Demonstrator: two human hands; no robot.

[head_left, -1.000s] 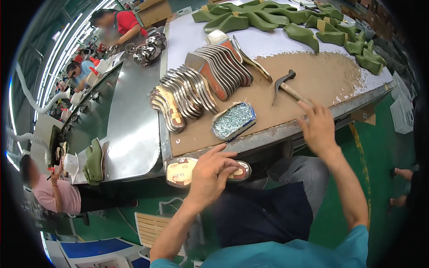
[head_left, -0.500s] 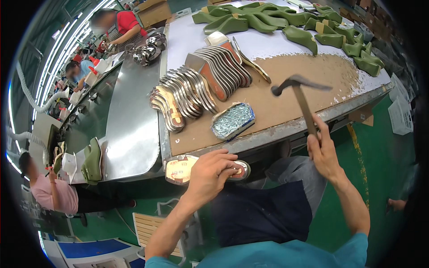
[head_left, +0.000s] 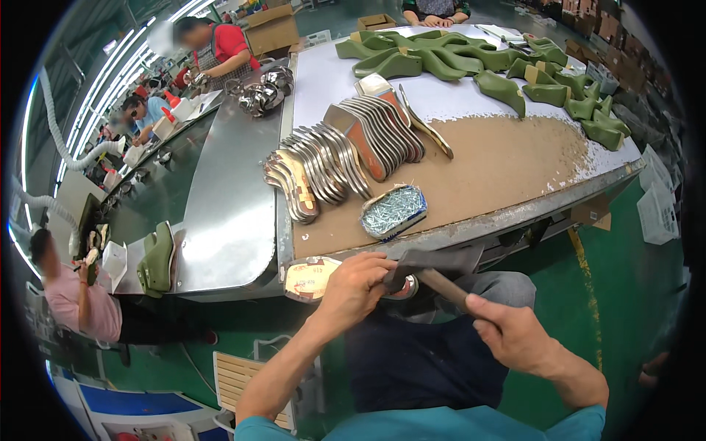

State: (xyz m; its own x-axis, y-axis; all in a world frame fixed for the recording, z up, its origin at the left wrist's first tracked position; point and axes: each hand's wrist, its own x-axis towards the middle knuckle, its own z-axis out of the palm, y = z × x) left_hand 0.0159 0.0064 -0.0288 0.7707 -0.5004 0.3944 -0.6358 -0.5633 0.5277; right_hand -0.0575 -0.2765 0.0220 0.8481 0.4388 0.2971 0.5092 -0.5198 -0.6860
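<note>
My left hand (head_left: pixel 353 288) lies across a shoe insole (head_left: pixel 307 279) at the table's front edge. Its fingers are bent and pinched together; what sits between the tips is hidden behind the hammer. The insole's pale end, with reddish-brown patches, shows left of the hand, and its other end peeks out under the hammer head. My right hand (head_left: pixel 515 334) is closed round the wooden handle of a hammer (head_left: pixel 445 289). The dark head, smeared by motion, is down at my left fingertips; whether it touches anything, I cannot tell.
Just beyond my hands, an open box of nails (head_left: pixel 395 213) stands on the brown tabletop (head_left: pixel 500 169). Metal-edged insoles (head_left: pixel 375 132) stand in rows behind it. Green shoe lasts (head_left: pixel 441 59) cover the far side. A metal bench (head_left: pixel 228 191) adjoins at left, where several people sit.
My right hand has swung the hammer down and left, from raised over the table edge to beside my left fingers. My left hand has stayed on the insole. The view has shifted slightly.
</note>
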